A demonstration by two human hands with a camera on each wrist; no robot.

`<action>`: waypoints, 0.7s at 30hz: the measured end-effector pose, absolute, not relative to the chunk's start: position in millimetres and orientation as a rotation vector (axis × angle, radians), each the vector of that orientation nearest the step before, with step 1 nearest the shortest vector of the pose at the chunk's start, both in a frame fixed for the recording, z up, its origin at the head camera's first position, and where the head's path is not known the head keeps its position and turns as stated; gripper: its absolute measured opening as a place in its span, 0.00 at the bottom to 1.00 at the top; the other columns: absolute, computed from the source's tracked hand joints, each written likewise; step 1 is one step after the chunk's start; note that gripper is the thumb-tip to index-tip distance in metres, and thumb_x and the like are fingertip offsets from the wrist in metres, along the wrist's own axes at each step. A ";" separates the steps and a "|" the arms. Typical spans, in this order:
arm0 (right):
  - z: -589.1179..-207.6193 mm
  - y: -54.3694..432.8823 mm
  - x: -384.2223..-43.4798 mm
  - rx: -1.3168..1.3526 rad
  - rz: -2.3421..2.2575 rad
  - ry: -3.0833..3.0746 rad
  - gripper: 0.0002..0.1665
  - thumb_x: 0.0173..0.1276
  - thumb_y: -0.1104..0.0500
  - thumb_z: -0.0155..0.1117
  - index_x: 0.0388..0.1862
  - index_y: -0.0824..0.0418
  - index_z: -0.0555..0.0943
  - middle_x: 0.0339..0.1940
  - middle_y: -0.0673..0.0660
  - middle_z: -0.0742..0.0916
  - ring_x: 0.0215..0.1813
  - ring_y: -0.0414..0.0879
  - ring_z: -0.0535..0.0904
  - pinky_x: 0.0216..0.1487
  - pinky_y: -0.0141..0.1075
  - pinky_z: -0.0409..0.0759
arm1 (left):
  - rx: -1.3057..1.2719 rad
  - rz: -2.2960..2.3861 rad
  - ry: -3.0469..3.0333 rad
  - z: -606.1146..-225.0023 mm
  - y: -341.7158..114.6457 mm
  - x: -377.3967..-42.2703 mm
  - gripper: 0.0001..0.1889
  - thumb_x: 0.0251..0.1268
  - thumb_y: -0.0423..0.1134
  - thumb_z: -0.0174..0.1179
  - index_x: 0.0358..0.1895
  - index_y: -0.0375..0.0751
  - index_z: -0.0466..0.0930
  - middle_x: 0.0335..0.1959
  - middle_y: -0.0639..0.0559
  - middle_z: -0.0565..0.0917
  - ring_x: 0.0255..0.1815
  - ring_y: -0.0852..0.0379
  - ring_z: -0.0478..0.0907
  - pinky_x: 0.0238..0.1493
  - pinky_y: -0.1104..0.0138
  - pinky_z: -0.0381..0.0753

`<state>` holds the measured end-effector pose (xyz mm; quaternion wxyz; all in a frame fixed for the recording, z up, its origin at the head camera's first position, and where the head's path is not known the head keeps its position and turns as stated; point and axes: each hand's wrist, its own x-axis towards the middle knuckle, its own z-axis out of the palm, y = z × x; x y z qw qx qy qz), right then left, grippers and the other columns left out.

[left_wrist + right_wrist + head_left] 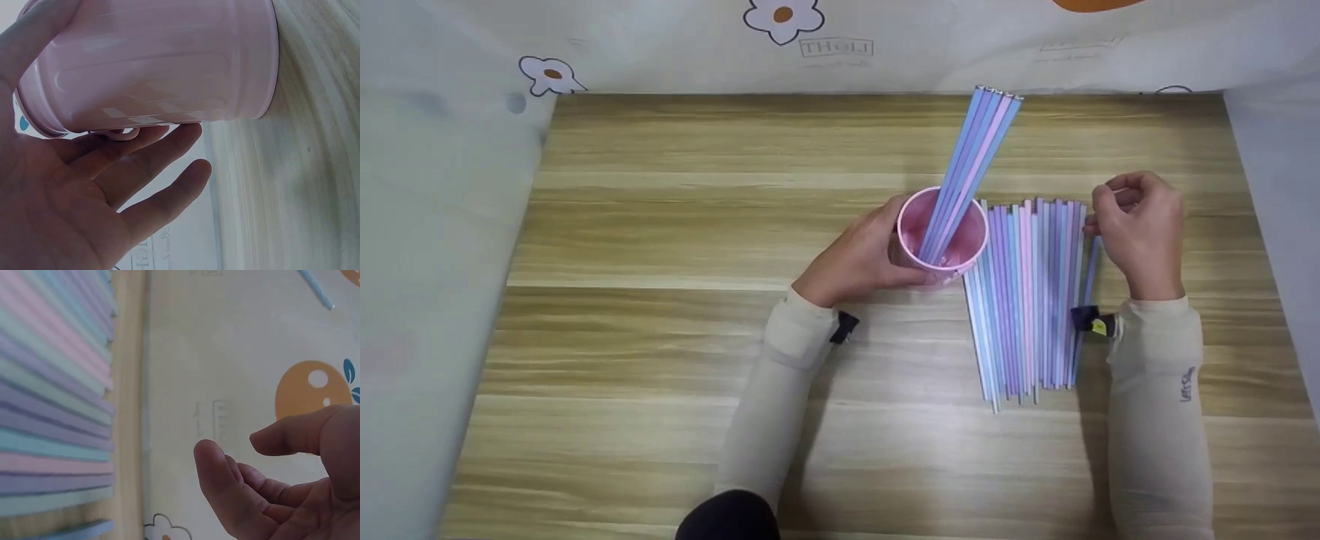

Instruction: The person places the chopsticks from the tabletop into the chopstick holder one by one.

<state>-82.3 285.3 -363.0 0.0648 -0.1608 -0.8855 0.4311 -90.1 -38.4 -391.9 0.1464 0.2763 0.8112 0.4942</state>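
Note:
My left hand (pixel 870 247) grips a pink metal cup (pixel 906 225) round its side, thumb in front and fingers behind. In the left wrist view the cup (pixel 163 62) stands close over the wood, with a small loop on its wall. Several thin blue, purple and pink sticks (pixel 971 169) lean in the cup toward the back. Right of it lies a row of pastel sticks (pixel 1027 300). My right hand (pixel 1144 225) is above the row's right end. The right wrist view shows its thumb and forefinger (pixel 216 467) apart, with nothing between them.
One blue stick (pixel 1091 270) lies slightly apart at the right end of the row. The wood-grain table (pixel 660 337) meets a pale printed sheet (pixel 675 45) at the back. Dark clips hang at both sleeve cuffs.

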 end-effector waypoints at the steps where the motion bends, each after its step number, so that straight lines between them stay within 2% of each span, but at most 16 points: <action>1: -364.9 288.4 -81.9 -0.490 1.289 -2.691 0.10 0.72 0.59 0.53 0.44 0.65 0.76 0.28 0.49 0.82 0.20 0.35 0.81 0.25 0.27 0.82 | 0.798 1.423 2.335 -391.9 -38.5 -89.9 0.51 0.47 0.47 0.79 0.74 0.42 0.60 0.66 0.47 0.74 0.65 0.53 0.72 0.65 0.68 0.69; 6: -372.8 304.9 -80.0 -0.524 1.106 -2.866 0.17 0.71 0.57 0.55 0.46 0.71 0.77 0.24 0.48 0.83 0.18 0.33 0.79 0.23 0.26 0.77 | 0.799 1.422 2.341 -392.2 -39.0 -88.9 0.50 0.47 0.47 0.79 0.74 0.43 0.61 0.65 0.47 0.75 0.64 0.53 0.72 0.65 0.69 0.68; 11: -381.4 316.3 -79.4 -0.592 0.862 -3.049 0.22 0.68 0.52 0.61 0.43 0.73 0.82 0.27 0.57 0.86 0.25 0.42 0.76 0.29 0.32 0.71 | 0.811 1.405 2.370 -391.9 -39.8 -88.8 0.51 0.46 0.50 0.79 0.74 0.44 0.61 0.64 0.48 0.76 0.63 0.54 0.73 0.63 0.69 0.69; 15: -386.9 319.9 -80.7 -0.621 0.929 -3.102 0.22 0.67 0.54 0.65 0.44 0.75 0.82 0.27 0.61 0.86 0.24 0.42 0.78 0.27 0.32 0.75 | 0.815 1.410 2.373 -390.9 -39.6 -89.3 0.51 0.46 0.49 0.80 0.74 0.44 0.61 0.64 0.48 0.75 0.63 0.54 0.73 0.64 0.70 0.69; 18: -390.1 320.5 -81.4 -0.636 0.982 -3.123 0.21 0.67 0.56 0.64 0.44 0.76 0.81 0.26 0.59 0.86 0.21 0.40 0.78 0.22 0.30 0.75 | 0.813 1.410 2.369 -390.9 -39.0 -89.4 0.51 0.46 0.49 0.80 0.74 0.44 0.61 0.64 0.50 0.75 0.63 0.56 0.73 0.64 0.70 0.69; 21: -393.0 319.5 -81.8 -0.647 0.993 -3.151 0.20 0.68 0.57 0.62 0.45 0.76 0.80 0.29 0.61 0.86 0.23 0.41 0.77 0.23 0.32 0.76 | 0.804 1.413 2.365 -390.6 -38.4 -89.3 0.51 0.45 0.49 0.80 0.74 0.45 0.61 0.65 0.52 0.75 0.63 0.58 0.72 0.64 0.70 0.68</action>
